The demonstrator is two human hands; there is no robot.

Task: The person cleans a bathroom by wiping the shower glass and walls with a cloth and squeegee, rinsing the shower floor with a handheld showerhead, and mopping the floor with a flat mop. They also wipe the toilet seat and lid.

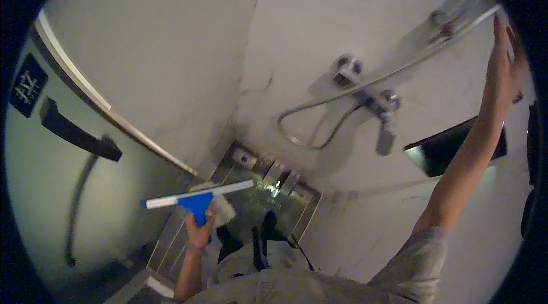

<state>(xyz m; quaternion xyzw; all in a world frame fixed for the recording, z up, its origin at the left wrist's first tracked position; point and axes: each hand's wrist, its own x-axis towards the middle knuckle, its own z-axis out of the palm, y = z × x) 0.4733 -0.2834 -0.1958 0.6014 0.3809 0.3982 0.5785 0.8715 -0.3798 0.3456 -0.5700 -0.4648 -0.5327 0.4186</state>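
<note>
My left hand [198, 229] grips the blue handle of a window squeegee [198, 203], low in front of me at the left. Its long pale blade runs crosswise above my fingers. Behind the handle shows a whitish, fluffy thing [224, 210], perhaps a cloth or washer sleeve; I cannot tell whether my hand touches it. Stretched far up along the wall, my right hand [509, 64] is at the right rim of the view. Its fingertips are near the upper end of a shower hose [402, 68]. Whether these fingers hold anything is unclear.
A shower mixer tap [368, 98] juts from the pale wall [299, 26]. Below my right arm is a dark shelf or panel [449, 150]. At the left stands a glass door [55, 184] with a dark handle [79, 135] and a sign bearing writing. Light glints on the wet floor [257, 197].
</note>
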